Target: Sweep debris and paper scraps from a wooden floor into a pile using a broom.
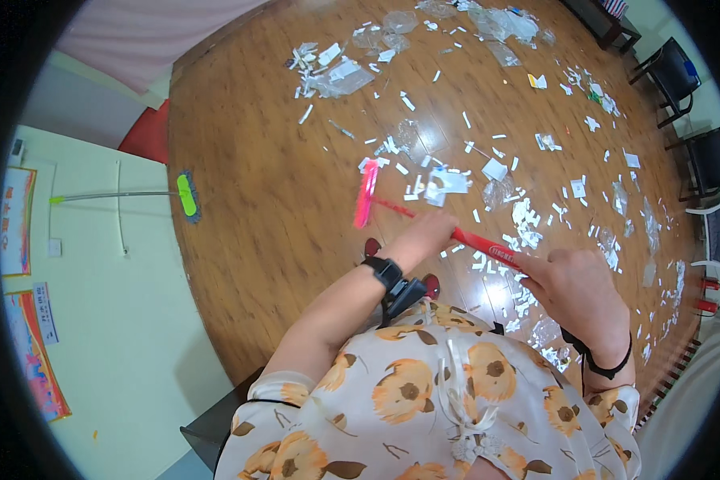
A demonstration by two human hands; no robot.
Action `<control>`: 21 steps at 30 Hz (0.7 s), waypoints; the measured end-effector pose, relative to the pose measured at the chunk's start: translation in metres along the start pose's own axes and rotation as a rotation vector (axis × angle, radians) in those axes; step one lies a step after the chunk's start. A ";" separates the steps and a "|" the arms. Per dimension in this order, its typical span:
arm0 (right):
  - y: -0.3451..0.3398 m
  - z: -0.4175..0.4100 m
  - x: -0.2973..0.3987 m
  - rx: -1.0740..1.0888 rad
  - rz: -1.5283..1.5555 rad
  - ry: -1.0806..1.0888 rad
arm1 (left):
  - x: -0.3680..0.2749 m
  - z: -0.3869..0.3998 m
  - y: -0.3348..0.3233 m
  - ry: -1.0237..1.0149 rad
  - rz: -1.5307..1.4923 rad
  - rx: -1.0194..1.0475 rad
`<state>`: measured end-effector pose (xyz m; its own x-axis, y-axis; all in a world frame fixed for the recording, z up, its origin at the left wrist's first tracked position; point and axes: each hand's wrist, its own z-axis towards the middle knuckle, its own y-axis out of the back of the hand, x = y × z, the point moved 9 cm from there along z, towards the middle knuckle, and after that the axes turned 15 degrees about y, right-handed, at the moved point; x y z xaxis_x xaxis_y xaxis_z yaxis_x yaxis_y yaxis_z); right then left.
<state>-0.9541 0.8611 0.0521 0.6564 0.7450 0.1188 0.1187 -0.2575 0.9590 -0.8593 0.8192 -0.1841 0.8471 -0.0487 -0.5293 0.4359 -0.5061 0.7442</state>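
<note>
A broom with a red handle (483,245) slants across in front of me. My left hand (433,233) is closed round the handle lower down, towards the broom head. Near the handle's upper end, my right hand (576,288) grips it too. The pink bristled broom head (366,193) rests at the wooden floor, left of some scraps of white paper (447,185). More paper strips and pieces (525,222) lie scattered to the right, and clear plastic bags (342,81) with paper lie farther off.
A flat mop (186,195) with a green head leans on the left wall. Black chairs (672,78) and a grey-and-white chair (717,231) line the right wall, near a dark wooden table (609,27). A dark box-like object (216,414) stands behind my left arm.
</note>
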 end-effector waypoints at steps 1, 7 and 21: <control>-0.007 -0.004 0.000 -0.047 0.059 0.041 | 0.000 -0.010 -0.005 0.000 0.056 0.015; -0.089 0.040 0.049 -0.081 0.207 0.331 | 0.089 -0.070 -0.039 0.239 0.113 -0.141; -0.030 -0.025 0.014 0.033 0.092 0.099 | -0.074 -0.034 -0.019 -0.197 -0.095 0.121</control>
<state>-0.9671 0.8946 0.0315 0.5894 0.7737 0.2323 0.0868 -0.3465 0.9340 -0.9197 0.8612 -0.1454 0.7231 -0.1564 -0.6728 0.4615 -0.6152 0.6391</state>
